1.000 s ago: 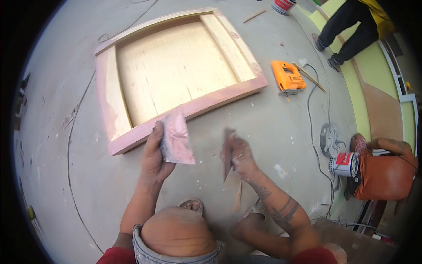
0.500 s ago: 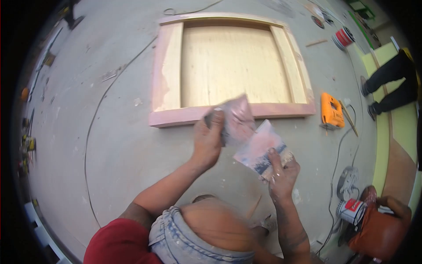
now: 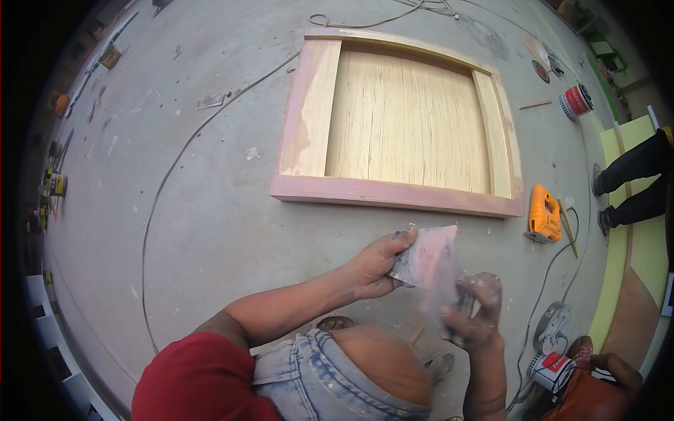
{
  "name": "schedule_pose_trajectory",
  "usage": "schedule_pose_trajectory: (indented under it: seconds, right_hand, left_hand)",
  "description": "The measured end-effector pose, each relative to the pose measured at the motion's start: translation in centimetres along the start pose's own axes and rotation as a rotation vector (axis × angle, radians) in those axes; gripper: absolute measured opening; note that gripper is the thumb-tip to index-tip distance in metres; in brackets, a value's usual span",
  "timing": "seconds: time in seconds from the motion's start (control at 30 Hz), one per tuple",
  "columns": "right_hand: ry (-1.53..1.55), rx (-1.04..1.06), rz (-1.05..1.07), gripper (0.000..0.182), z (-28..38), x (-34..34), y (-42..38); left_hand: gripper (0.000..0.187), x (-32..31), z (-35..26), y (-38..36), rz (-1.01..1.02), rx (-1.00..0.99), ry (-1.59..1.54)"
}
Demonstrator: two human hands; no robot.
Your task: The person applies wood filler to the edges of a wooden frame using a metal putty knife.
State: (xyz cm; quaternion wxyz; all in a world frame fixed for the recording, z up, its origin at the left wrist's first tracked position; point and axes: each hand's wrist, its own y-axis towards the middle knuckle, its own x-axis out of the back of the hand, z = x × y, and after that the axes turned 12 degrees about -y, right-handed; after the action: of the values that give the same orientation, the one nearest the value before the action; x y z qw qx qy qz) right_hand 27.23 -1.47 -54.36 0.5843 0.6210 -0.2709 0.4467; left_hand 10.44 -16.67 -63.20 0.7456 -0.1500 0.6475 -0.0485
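Note:
My left hand (image 3: 382, 263) is closed on a flat putty scraper (image 3: 430, 254), its face smeared with pink filler. In my right hand (image 3: 481, 309) is a second putty scraper (image 3: 441, 298), blurred by motion, overlapping the lower edge of the first in this view. Just beyond both hands lies a shallow wooden panel box (image 3: 411, 119) on the floor. Pink filler coats its front rail and left side, while the inside face is bare wood.
An orange jigsaw (image 3: 545, 214) and a stick (image 3: 567, 228) lie right of the box. Paint cans (image 3: 577, 102) stand farther right. A cable (image 3: 158, 189) curves along the left floor. A person's legs (image 3: 635, 182) and another person's orange clothing (image 3: 590, 393) are at the right.
My hands have moved down and right, away from the box's front rail. The left scraper has turned its pink face into view. The view has shifted, so the box appears farther right.

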Motion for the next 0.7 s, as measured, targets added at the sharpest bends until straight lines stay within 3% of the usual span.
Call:
schedule_pose_trajectory:
  seconds: [0.13, 0.23, 0.3, 0.37, 0.5, 0.53, 0.63, 0.67, 0.7]
  right_hand:
    - [-0.247, -0.082, 0.124, 0.045, 0.6, -1.0, 0.0]
    - [-0.33, -0.19, 0.371, 0.052, 0.0, 0.8, 0.8]
    - [-0.446, -0.086, 0.638, 0.054, -0.9, 2.1, 1.1]
    - [-0.427, -0.001, 0.784, 0.05, -2.2, 2.9, -1.4]
    - [-0.052, -0.673, 0.827, 0.034, -0.6, 9.2, 5.1]
    - [0.035, -0.867, 0.856, 0.032, -0.9, 10.7, 7.9]
    - [0.51, -1.19, 0.453, 0.035, -1.9, 12.2, 11.3]
    - [0.6, -1.269, 0.343, 0.035, -2.0, 12.3, 12.3]
    - [0.974, -1.388, 0.167, 0.031, -1.8, 12.0, 13.6]
  left_hand:
    - [0.054, 0.1, 0.1, -0.1, 0.042, -0.113, 0.023]
    - [0.053, -0.5, -0.6, -1.5, 0.069, -0.154, -0.062]
    - [0.051, -1.0, -2.1, -2.8, 0.197, -0.146, -0.153]
    - [0.052, -3.2, -3.2, -3.3, 0.207, -0.38, 0.076]
    - [0.049, -1.3, -4.3, -2.8, 0.109, -0.804, 0.716]
    - [0.048, -2.1, -3.4, -2.2, 0.286, -0.786, 0.436]
    - [0.049, -4.2, -1.4, -1.1, 0.356, -0.98, 0.435]
    - [0.057, -4.5, -1.1, -0.5, 0.288, -1.055, 0.494]
    - [0.06, -6.4, -1.4, 0.0, 0.421, -1.193, 0.69]
